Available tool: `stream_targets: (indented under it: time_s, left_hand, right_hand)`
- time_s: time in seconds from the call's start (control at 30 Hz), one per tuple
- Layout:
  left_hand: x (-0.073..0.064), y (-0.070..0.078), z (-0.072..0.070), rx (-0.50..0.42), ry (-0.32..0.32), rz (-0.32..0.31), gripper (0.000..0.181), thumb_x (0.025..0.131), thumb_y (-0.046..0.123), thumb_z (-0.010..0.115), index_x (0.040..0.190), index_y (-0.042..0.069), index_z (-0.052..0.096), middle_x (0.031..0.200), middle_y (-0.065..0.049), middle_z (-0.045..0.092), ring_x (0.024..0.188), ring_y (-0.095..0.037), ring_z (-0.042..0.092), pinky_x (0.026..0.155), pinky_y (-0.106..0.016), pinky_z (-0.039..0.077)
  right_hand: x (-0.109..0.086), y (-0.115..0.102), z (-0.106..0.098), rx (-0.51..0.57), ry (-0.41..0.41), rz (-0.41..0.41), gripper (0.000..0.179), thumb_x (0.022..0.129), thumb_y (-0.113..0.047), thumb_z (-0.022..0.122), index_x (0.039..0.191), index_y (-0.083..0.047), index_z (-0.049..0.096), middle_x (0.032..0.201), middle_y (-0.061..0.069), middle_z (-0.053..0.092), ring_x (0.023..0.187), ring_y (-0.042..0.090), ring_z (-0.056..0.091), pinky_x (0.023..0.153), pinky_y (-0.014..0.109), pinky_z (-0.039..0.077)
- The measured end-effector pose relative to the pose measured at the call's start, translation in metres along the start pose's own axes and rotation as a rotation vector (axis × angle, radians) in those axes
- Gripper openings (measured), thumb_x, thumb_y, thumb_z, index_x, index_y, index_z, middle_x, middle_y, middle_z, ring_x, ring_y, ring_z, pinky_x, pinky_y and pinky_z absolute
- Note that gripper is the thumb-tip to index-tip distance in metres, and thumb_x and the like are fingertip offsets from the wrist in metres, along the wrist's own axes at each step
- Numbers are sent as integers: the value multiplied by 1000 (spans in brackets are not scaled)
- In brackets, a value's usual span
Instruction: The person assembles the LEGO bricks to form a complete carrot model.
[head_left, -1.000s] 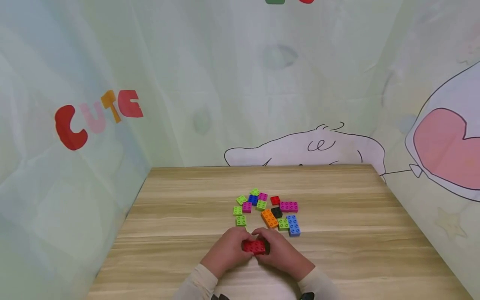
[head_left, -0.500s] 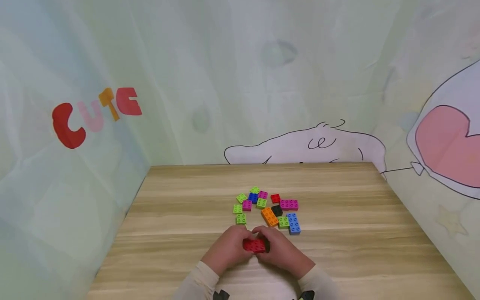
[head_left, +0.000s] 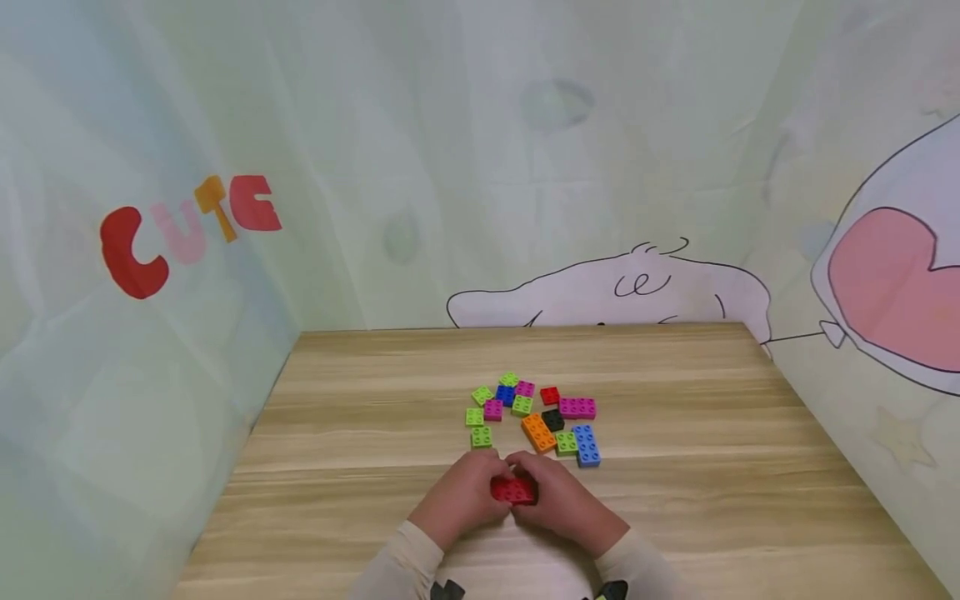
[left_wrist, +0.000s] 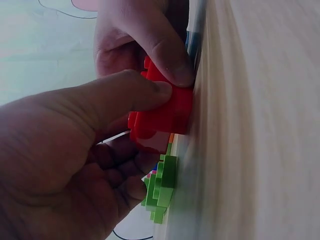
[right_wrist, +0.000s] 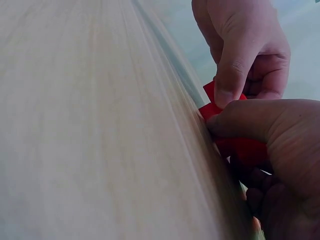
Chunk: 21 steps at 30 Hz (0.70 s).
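Both hands meet over a red toy building brick (head_left: 514, 490) near the middle front of the table. My left hand (head_left: 467, 496) grips its left side, thumb on the near face, as the left wrist view shows. From the other side my right hand (head_left: 561, 500) pinches it too, its thumb close to the left thumb. Studs edge the red brick (left_wrist: 167, 112) in the left wrist view. A step in the red outline (right_wrist: 209, 91) shows in the right wrist view; whether it is one brick or two joined I cannot tell. Fingers hide much of it.
Beyond the hands lie loose bricks: several lime green ones (head_left: 482, 437), an orange one (head_left: 538, 432), a light blue one (head_left: 587, 446), a black one (head_left: 552, 419), a long magenta one (head_left: 577, 408) and a small red one (head_left: 550, 395). Printed cloth (head_left: 360, 208) surrounds the wooden table (head_left: 337, 400).
The red brick has shifted slightly to the right between the hands and turned a little. Both hands keep their grip; the loose bricks lie as before. The head view has tilted slightly.
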<state>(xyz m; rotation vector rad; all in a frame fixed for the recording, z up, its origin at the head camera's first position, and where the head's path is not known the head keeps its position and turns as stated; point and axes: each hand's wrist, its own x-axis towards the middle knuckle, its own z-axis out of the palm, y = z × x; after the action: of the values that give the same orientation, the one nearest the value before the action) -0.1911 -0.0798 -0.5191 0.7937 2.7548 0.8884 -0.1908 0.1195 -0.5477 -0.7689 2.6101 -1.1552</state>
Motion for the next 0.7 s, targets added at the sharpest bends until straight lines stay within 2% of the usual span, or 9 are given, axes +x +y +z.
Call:
stream_targets:
  time_s: [0.27, 0.37, 0.43, 0.5, 0.6, 0.67, 0.7]
  left_hand:
    - [2, -2, 1, -67, -23, -63, 28, 69, 10, 89, 95, 11, 79, 81, 12, 58, 77, -7, 52, 70, -24, 47]
    - [3, -4, 2, -90, -22, -70, 28, 70, 9, 89, 95, 12, 79, 82, 12, 59, 78, -7, 53, 71, -24, 48]
    - [3, -5, 3, -96, -15, -64, 26, 71, 10, 90, 94, 13, 78, 82, 12, 59, 78, -6, 54, 72, -24, 49]
    - [3, -5, 4, -92, -11, -59, 25, 72, 10, 90, 93, 15, 77, 82, 13, 60, 78, -6, 54, 74, -26, 50]
    - [5, -5, 3, -101, -18, -80, 24, 74, 12, 89, 92, 18, 75, 84, 14, 61, 79, -6, 55, 78, -29, 52]
    - [6, -4, 2, -109, -20, -106, 24, 75, 13, 89, 92, 18, 75, 86, 14, 62, 81, -8, 56, 81, -32, 53]
    - [7, -4, 1, -112, -19, -119, 24, 75, 13, 90, 93, 18, 75, 87, 13, 62, 82, -8, 56, 83, -33, 54]
  right_hand:
    - [1, 0, 0, -9, -5, 16, 51, 85, -18, 84, 132, -20, 63, 125, -5, 67, 111, 13, 62, 96, 34, 55]
    - [-3, -1, -2, -12, -10, 38, 53, 86, -23, 85, 134, -23, 62, 127, -7, 65, 114, 13, 60, 98, 35, 55]
    - [-9, -2, -7, 2, 15, 51, 52, 88, -25, 84, 135, -23, 62, 127, -9, 64, 114, 12, 60, 99, 37, 54]
    - [-16, -1, -15, -10, 112, 37, 49, 88, -25, 83, 133, -20, 64, 125, -7, 65, 114, 14, 60, 99, 40, 54]
    - [-22, 7, -30, -83, 359, 36, 43, 87, -19, 84, 126, -13, 67, 122, 1, 68, 114, 23, 61, 100, 49, 52]
    - [-22, 15, -40, -166, 504, 90, 44, 85, -19, 86, 123, -8, 68, 121, 8, 67, 115, 30, 59, 100, 54, 50]
    - [-22, 19, -44, -192, 542, 133, 46, 84, -20, 87, 124, -7, 68, 123, 12, 65, 116, 34, 57, 99, 56, 49]
